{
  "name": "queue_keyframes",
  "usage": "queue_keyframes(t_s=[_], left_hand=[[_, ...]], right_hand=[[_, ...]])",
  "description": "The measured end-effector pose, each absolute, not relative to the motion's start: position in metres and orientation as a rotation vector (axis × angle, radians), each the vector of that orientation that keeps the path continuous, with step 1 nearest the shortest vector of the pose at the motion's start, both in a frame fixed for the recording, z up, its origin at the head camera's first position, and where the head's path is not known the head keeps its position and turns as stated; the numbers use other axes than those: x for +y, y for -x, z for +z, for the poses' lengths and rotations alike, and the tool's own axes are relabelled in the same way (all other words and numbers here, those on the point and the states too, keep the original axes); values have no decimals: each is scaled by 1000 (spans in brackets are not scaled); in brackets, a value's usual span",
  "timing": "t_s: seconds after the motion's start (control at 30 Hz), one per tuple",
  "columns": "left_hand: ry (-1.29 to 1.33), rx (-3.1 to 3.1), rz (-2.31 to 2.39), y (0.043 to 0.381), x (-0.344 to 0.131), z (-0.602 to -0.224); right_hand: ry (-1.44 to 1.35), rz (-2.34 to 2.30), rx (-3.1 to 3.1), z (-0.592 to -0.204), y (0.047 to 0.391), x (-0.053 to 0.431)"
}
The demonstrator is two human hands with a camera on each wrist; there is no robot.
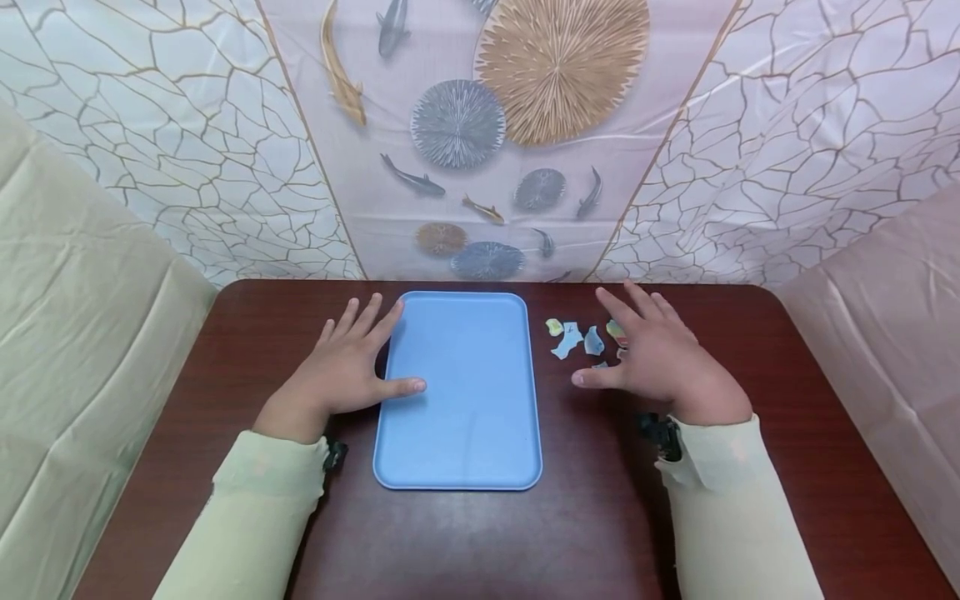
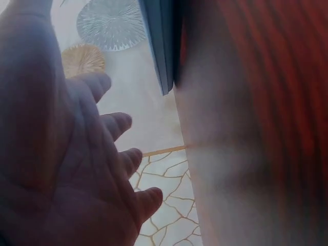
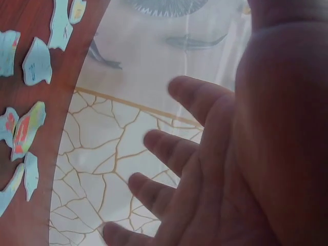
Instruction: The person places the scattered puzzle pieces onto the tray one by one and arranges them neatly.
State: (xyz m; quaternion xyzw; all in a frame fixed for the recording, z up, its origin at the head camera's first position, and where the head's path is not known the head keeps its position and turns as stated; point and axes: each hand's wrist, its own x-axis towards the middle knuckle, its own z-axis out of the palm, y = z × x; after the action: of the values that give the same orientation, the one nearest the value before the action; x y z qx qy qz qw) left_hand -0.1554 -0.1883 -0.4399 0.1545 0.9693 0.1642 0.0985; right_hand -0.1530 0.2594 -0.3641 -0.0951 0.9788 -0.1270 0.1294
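Fingers spread, my left hand (image 1: 341, 367) hovers at the left edge of a light blue tray (image 1: 461, 400), its thumb reaching over the rim. My right hand (image 1: 656, 358) is spread as well, over several torn, flat pieces on the right of the table, and holds nothing. In the head view a pale blue piece (image 1: 567, 340), a small yellow piece (image 1: 554, 327) and another blue piece (image 1: 594, 341) show left of that hand, which hides others. The right wrist view shows more of them, including a red and yellow piece (image 3: 28, 130).
The dark red-brown table (image 1: 465, 542) carries the tray near its middle. A patterned cloth (image 1: 480, 200) hangs along the far edge, and plain cloth walls (image 1: 885, 292) stand at both sides.
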Motion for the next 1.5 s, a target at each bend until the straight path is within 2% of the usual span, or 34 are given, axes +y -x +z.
queue_keyframes(t_s=[0.9,1.5], left_hand=[[-415,2741,606,160,-200,-455],[-443,2712,585,161,-205,-459]], right_hand=[[164,-414,2845,-373,175,314],[-81,-439,2782,-397,181,334]])
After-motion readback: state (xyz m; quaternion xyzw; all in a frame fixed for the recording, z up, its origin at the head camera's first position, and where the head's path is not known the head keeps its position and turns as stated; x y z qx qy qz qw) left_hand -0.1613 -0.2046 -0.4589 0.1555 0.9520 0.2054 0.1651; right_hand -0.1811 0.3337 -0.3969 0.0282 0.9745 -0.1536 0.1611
